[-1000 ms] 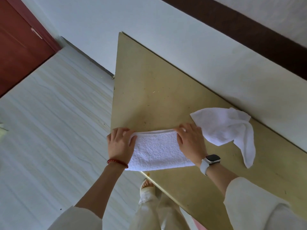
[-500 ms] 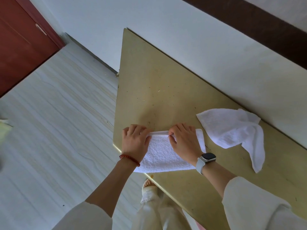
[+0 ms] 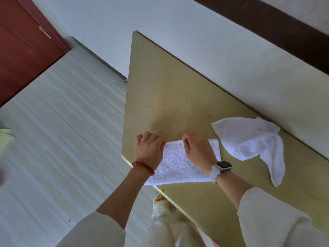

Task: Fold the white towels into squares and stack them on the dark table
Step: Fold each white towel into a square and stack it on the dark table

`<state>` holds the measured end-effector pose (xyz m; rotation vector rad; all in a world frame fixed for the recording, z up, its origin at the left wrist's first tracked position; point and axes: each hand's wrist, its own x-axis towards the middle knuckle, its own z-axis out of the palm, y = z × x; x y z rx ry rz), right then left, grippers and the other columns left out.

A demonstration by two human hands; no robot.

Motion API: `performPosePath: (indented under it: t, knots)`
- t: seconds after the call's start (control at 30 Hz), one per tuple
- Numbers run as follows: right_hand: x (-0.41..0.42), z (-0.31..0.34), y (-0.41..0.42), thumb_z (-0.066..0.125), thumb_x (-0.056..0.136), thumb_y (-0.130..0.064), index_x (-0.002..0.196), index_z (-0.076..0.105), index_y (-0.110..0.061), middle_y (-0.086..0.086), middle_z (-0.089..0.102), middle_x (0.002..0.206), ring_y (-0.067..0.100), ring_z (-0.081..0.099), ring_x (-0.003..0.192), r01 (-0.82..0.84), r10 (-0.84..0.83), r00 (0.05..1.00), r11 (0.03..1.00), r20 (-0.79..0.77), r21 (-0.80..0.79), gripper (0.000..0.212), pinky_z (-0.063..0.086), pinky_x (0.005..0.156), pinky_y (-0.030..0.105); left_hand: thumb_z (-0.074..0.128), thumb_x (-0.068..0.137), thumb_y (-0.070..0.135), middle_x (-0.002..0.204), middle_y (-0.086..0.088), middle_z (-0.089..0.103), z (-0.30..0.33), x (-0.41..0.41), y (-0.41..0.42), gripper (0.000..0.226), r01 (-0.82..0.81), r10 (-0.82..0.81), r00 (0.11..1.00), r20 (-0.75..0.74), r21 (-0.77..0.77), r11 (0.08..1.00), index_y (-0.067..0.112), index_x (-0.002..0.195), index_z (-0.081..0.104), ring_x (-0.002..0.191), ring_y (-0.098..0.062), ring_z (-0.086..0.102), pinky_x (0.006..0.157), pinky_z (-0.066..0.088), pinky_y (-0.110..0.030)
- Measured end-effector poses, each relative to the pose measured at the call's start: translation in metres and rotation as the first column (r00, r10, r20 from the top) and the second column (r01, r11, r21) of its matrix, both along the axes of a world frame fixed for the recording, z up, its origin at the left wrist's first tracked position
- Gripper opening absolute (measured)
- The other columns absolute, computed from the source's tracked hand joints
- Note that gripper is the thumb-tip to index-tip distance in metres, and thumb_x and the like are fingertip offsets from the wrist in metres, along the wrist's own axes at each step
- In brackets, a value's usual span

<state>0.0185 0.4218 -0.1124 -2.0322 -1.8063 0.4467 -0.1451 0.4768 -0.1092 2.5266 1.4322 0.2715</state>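
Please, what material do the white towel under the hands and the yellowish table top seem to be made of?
The white folded towel under the hands looks like cotton terry: its surface shows a nubby looped pile, matte. The yellowish table top looks like a smooth laminated or painted board, with a faint sheen and small dark specks; the core cannot be judged.

Both forearms reach forward from loose cream sleeves, wrists bare. The left hand [image 3: 148,150], a red bead bracelet at its wrist, has its fingers curled over the left end of the folded white terry towel [image 3: 178,166]. The right hand [image 3: 197,150], a white-strapped watch at its wrist, has thumb and curled fingers in a pinching grip on the towel's far edge. The hands lie level, near each other.
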Motion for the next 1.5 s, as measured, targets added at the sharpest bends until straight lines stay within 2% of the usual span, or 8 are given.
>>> performPosePath:
  t: [0.13, 0.3, 0.43, 0.6, 0.8, 1.0, 1.2, 1.5]
  knots:
    - [0.000, -0.006, 0.003, 0.060, 0.077, 0.006, 0.077, 0.056, -0.008, 0.005, 0.055, 0.071, 0.021, 0.051, 0.061, -0.002, 0.002, 0.999, 1.000, 0.034, 0.019, 0.014, 0.047, 0.061, 0.039, 0.079, 0.065, 0.013, 0.065, 0.009, 0.063, 0.002, 0.003, 0.002, 0.015, -0.056, 0.055, 0.998, -0.014, -0.087, 0.995, 0.020, 0.066, 0.066, 0.069, -0.021, 0.061, 0.071, 0.044, -0.036]
    - [-0.003, -0.005, -0.002, 0.069, 0.069, 0.000, 0.085, 0.063, -0.010, 0.007, 0.062, 0.083, 0.027, 0.059, 0.075, 0.044, -0.059, 0.985, 0.994, 0.160, 0.098, 0.020, 0.048, 0.064, 0.040, 0.060, 0.078, 0.025, 0.074, 0.005, 0.066, 0.003, -0.007, 0.000, 0.011, -0.220, 0.240, 0.962, 0.129, -0.152, 0.964, 0.020, 0.075, 0.069, 0.079, -0.024, 0.060, 0.079, 0.035, -0.034]
    - [-0.019, 0.000, -0.007, 0.043, 0.081, -0.015, 0.090, 0.065, -0.016, 0.000, 0.062, 0.090, 0.022, 0.061, 0.082, -0.089, 0.052, 0.975, 0.982, 0.216, 0.165, 0.024, 0.047, 0.074, 0.038, 0.054, 0.077, 0.022, 0.084, -0.005, 0.066, 0.001, -0.037, -0.006, 0.020, -0.377, 0.404, 0.900, 0.164, -0.172, 0.910, 0.013, 0.084, 0.071, 0.086, -0.031, 0.059, 0.080, 0.034, -0.037]
    - [-0.055, -0.002, 0.006, 0.039, 0.083, -0.023, 0.084, 0.064, -0.020, -0.003, 0.060, 0.086, 0.019, 0.058, 0.077, -0.144, 0.114, 0.976, 0.977, 0.185, 0.154, 0.025, 0.046, 0.070, 0.036, 0.049, 0.078, 0.033, 0.092, -0.006, 0.063, -0.002, -0.057, -0.010, 0.033, -0.402, 0.462, 0.870, 0.171, -0.293, 0.867, 0.014, 0.091, 0.072, 0.092, -0.029, 0.053, 0.081, 0.030, -0.033]
    - [-0.070, -0.005, 0.017, 0.039, 0.083, -0.030, 0.075, 0.061, -0.021, -0.004, 0.057, 0.078, 0.019, 0.055, 0.072, -0.068, 0.048, 0.980, 0.993, 0.193, 0.100, 0.025, 0.043, 0.067, 0.033, 0.047, 0.077, 0.041, 0.092, -0.002, 0.062, -0.005, -0.055, -0.003, 0.036, -0.356, 0.417, 0.892, 0.173, -0.299, 0.885, 0.019, 0.090, 0.072, 0.095, -0.026, 0.051, 0.085, 0.024, -0.031]
    - [-0.071, -0.006, 0.025, 0.036, 0.082, -0.025, 0.070, 0.057, -0.017, -0.003, 0.055, 0.071, 0.019, 0.054, 0.066, -0.071, 0.050, 0.980, 0.992, 0.191, 0.104, 0.025, 0.041, 0.062, 0.032, 0.048, 0.081, 0.030, 0.079, 0.004, 0.065, -0.012, -0.057, 0.004, 0.026, -0.206, 0.208, 0.965, 0.160, -0.029, 0.978, 0.019, 0.075, 0.071, 0.081, -0.019, 0.054, 0.079, 0.033, -0.032]
    - [-0.071, -0.008, 0.025, 0.036, 0.082, -0.022, 0.071, 0.057, -0.015, -0.002, 0.057, 0.069, 0.019, 0.054, 0.064, -0.059, 0.031, 0.977, 0.990, 0.210, 0.129, 0.025, 0.041, 0.062, 0.031, 0.049, 0.082, 0.021, 0.070, 0.006, 0.064, -0.011, -0.057, 0.011, 0.021, -0.057, 0.048, 0.997, 0.059, 0.152, 0.987, 0.018, 0.070, 0.065, 0.068, -0.019, 0.059, 0.071, 0.029, -0.027]
    - [-0.069, -0.010, 0.028, 0.038, 0.084, -0.019, 0.077, 0.061, -0.015, -0.002, 0.060, 0.074, 0.020, 0.056, 0.067, -0.072, 0.051, 0.983, 0.991, 0.178, 0.110, 0.025, 0.042, 0.062, 0.031, 0.060, 0.071, 0.016, 0.060, 0.007, 0.061, 0.001, -0.046, 0.019, 0.010, -0.155, 0.155, 0.987, -0.049, -0.001, 0.988, 0.019, 0.062, 0.064, 0.062, -0.021, 0.058, 0.064, 0.042, -0.034]
